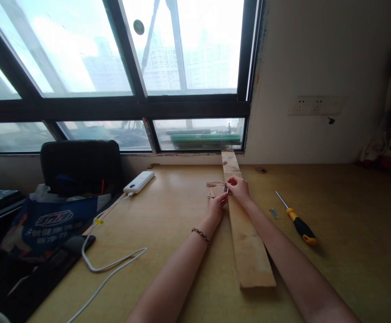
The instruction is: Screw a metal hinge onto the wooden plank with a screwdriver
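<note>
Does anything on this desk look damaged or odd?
Slightly: the short wooden board by the left hand has a dark, rough-looking patch along its far edge, and the long wooden plank shows dark marks near its far end. I see no spill.

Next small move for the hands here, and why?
Probably brace the small shiny piece with the left hand and free the right hand to reach for the screws: both hands meet at that piece by the board's left edge, while the screws and screwdriver lie right of the board.
</note>
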The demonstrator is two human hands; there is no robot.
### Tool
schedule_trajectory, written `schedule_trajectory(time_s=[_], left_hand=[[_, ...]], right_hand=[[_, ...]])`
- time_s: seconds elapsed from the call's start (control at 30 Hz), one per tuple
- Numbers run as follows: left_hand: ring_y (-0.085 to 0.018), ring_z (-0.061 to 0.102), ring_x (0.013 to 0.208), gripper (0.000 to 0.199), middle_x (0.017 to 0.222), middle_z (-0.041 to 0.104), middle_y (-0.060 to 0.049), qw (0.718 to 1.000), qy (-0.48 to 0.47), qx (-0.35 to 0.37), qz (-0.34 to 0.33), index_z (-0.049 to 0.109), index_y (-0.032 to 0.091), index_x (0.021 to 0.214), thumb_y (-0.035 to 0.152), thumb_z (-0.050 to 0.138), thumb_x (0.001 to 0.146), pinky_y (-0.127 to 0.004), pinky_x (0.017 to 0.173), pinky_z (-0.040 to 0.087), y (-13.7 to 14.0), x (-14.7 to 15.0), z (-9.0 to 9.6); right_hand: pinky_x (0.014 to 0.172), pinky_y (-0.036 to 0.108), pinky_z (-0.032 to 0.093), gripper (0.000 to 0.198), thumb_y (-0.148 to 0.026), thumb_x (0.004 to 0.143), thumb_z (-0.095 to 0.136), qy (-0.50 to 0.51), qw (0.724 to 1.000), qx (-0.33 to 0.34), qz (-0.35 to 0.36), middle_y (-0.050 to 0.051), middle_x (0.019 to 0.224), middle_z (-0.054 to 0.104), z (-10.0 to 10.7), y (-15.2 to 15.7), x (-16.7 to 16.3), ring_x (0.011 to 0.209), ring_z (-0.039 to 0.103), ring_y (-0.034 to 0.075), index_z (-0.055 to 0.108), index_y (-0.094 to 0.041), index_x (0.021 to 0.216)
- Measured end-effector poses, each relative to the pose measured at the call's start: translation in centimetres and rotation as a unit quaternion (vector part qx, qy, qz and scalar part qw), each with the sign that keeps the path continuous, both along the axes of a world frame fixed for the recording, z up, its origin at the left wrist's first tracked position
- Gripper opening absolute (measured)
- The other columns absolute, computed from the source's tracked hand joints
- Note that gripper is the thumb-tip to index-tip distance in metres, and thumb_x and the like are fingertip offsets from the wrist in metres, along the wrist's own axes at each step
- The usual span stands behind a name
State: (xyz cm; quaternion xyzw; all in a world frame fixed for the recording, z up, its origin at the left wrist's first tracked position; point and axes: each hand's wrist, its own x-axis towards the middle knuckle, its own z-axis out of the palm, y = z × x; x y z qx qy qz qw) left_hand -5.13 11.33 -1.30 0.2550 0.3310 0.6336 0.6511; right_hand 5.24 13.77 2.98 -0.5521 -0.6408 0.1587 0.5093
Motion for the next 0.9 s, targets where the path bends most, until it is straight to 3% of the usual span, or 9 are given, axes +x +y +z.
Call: schedule_trajectory(time_s=[0.47,0.7,0.9], left_hand=[[-0.011,0.059,0.064,0.039,0.078,0.067,-0.005,1.000,-0.007,0.007,-0.014,0.065,0.014,0.090,0.012,0.069,0.052,-0.023,0.061,0.044,-0.19,-0.09,0.19],[-0.014,0.060,0.067,0.038,0.077,0.067,-0.007,1.000,0.001,0.016,-0.023,0.065,0.013,0.090,0.015,0.070,0.052,-0.026,0.064,0.045,0.04,-0.10,-0.13],[-0.015,0.060,0.065,0.022,0.069,0.066,-0.006,1.000,0.005,-0.007,-0.024,0.067,0.011,0.072,0.016,0.070,0.051,-0.025,0.063,0.044,-0.03,-0.04,0.09]], right_hand=[[0.060,0.024,0.046,0.013,-0.031,0.066,0.058,0.045,0.998,0.002,0.032,0.001,0.065,0.066,0.08,-0.02,-0.03,0.062,0.062,0.015,0.062,-0.019,0.069],[0.059,0.024,0.044,0.013,-0.032,0.063,0.058,0.032,0.999,0.009,-0.033,0.001,0.062,0.065,-0.04,0.18,0.17,0.060,0.061,0.016,0.061,-0.019,0.065],[0.058,0.025,0.043,0.013,-0.031,0.061,0.057,0.045,0.992,0.013,-0.120,0.002,0.062,0.065,0.26,0.08,0.33,0.058,0.059,0.016,0.059,-0.019,0.066]])
